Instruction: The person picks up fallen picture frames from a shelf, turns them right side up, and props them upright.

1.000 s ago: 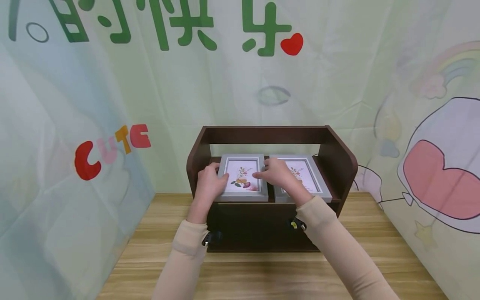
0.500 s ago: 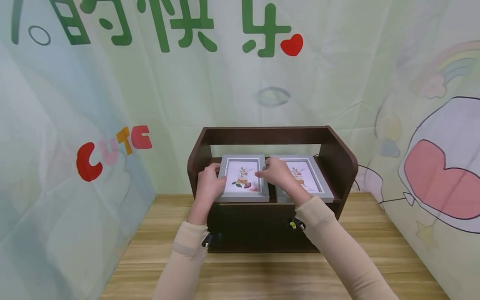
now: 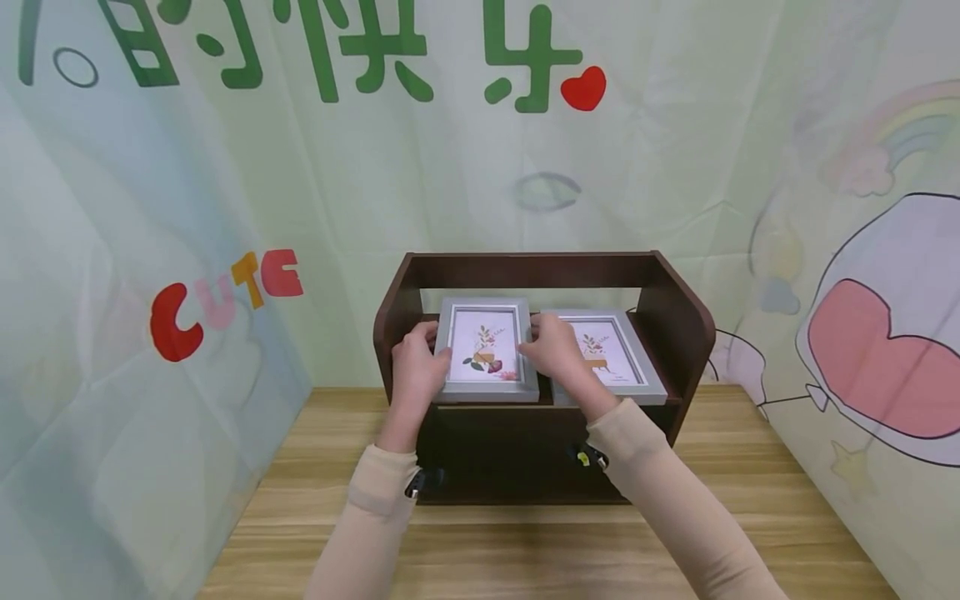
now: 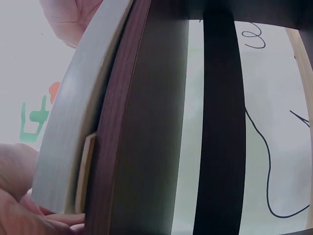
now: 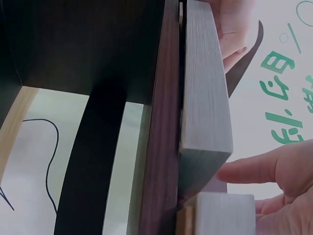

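A grey picture frame (image 3: 487, 391) with a flower print lies at the left of a dark brown wooden shelf's upper board, its far end tilted up. My left hand (image 3: 417, 367) grips its left side, thumb on the front edge. From the other side my right hand (image 3: 558, 350) holds the frame's right edge, the thumb touching the border. In the right wrist view the frame (image 5: 208, 78) shows a gap from the board's edge, with my right thumb close to its corner. The fingertips under the frame are hidden. A second, matching picture frame (image 3: 645, 371) lies beneath my right wrist.
The dark brown shelf (image 3: 525, 271) has side panels and a back rail around both frames. It stands on a wood-grain table (image 3: 525, 550). Printed cloth walls (image 3: 465, 183) with green characters close in at the back and sides.
The left picture frame's far end has risen, and the frame has shifted slightly away from the front edge. My right thumb has moved from over the print to the frame's right border.
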Demonstrator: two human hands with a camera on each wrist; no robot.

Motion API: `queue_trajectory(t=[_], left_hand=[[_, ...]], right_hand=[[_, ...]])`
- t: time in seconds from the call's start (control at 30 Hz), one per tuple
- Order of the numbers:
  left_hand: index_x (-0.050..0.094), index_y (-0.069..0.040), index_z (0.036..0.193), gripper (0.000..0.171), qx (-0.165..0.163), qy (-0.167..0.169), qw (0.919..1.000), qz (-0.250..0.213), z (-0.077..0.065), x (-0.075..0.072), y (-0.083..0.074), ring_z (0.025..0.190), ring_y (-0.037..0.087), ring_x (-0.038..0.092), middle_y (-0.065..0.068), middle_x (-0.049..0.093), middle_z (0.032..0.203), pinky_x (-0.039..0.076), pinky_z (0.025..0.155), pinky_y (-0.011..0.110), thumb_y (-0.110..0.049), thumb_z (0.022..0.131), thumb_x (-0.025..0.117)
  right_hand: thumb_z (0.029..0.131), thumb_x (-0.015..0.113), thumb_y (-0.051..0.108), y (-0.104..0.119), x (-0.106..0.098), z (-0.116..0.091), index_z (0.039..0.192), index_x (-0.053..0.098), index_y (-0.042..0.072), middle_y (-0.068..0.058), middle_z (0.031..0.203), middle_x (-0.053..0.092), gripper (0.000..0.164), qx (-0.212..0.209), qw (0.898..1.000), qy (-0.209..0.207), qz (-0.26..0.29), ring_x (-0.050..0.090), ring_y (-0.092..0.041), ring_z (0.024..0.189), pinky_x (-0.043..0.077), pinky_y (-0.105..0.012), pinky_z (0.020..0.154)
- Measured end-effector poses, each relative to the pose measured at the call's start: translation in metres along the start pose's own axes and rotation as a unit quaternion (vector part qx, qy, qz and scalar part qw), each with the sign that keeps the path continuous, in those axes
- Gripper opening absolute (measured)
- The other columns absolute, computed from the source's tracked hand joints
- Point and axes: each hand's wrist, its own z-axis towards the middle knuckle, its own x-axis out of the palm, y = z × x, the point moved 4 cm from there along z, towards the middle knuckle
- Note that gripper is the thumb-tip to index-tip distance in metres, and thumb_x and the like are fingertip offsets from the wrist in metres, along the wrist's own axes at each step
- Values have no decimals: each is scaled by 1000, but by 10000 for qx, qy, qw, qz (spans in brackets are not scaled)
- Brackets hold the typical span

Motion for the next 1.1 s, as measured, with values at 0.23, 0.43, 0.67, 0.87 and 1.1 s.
queue_trajectory(t=[0.23,0.43,0.67,0.87,1.1], left_hand=[[53,2,128,44,64,-299,9992,-257,-6,-3,-6,113,31,59,20,61,124,47,98,45,-8,87,63],[52,3,131,46,7,-419,9983,-397,-8,-3,-6,111,31,60,20,60,124,49,96,44,-9,88,63],[50,2,132,48,-104,-442,9962,-741,-8,-5,-6,111,31,61,21,60,125,50,95,40,-11,88,64],[52,2,131,48,-104,-520,9933,-1024,-8,-5,-7,111,30,62,21,61,125,51,94,38,-9,87,66],[52,2,131,46,-1,-624,9900,-1265,-8,-5,-9,113,30,61,20,60,125,50,95,38,-7,87,64]], right_hand=[[78,61,-1,-1,-5,-3,119,58,-7,-22,116,64,41,-141,9988,-416,229,58,-33,107,50,-40,89],[77,67,2,-6,-6,-2,132,51,-5,-21,124,61,57,-57,9981,-430,445,55,-33,117,47,-42,97],[77,70,1,-12,-8,-1,137,45,-3,-23,125,60,65,140,9938,-280,1063,59,-33,116,48,-41,97],[80,68,-3,-14,-9,-1,138,43,-5,-23,129,57,63,190,9843,-195,1744,57,-33,118,48,-39,97],[82,65,-4,-16,-10,0,137,44,-5,-22,133,54,59,155,9714,-209,2360,57,-32,118,48,-38,98]])
